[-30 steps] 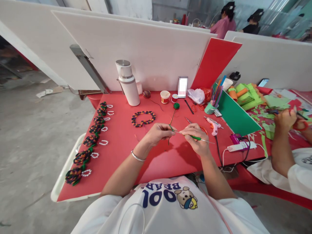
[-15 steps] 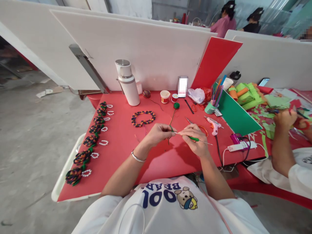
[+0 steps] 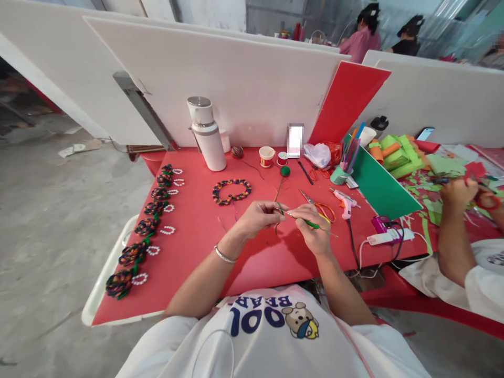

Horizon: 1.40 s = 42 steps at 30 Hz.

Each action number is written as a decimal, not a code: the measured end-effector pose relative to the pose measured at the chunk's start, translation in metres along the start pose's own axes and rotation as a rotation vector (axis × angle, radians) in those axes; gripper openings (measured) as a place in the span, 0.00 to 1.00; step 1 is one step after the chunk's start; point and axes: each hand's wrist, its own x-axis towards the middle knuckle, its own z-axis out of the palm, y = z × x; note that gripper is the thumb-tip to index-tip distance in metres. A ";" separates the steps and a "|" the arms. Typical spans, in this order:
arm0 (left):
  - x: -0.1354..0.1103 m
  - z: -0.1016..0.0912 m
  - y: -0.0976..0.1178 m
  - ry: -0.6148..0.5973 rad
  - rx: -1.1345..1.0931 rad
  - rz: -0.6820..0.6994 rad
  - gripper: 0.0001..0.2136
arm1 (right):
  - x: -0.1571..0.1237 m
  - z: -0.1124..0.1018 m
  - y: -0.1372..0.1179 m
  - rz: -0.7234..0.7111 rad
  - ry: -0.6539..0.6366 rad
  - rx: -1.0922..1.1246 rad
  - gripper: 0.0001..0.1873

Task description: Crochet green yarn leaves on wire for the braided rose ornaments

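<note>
My right hand is closed around a crochet hook with a green grip, its thin metal tip pointing left. My left hand pinches green yarn close to that tip. From the fingers the yarn runs back to a small green ball of yarn. Left of my hands lies a multicoloured crocheted ring. Scissors with orange handles rest just beyond my right hand. The exact loop at the hook's tip is too small to make out.
Crocheted flowers with bead loops line the left edge. A white thermos, paper cup and phone stand at the back. A glue gun and power strip lie right. A co-worker's hands work amid paper scraps.
My right hand has shifted slightly left and tilted the crochet hook more steeply. The left hand has barely moved, still pinching the yarn.
</note>
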 end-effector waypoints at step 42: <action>0.002 0.006 -0.003 0.097 -0.149 0.021 0.22 | -0.015 0.001 0.020 0.204 0.185 0.160 0.11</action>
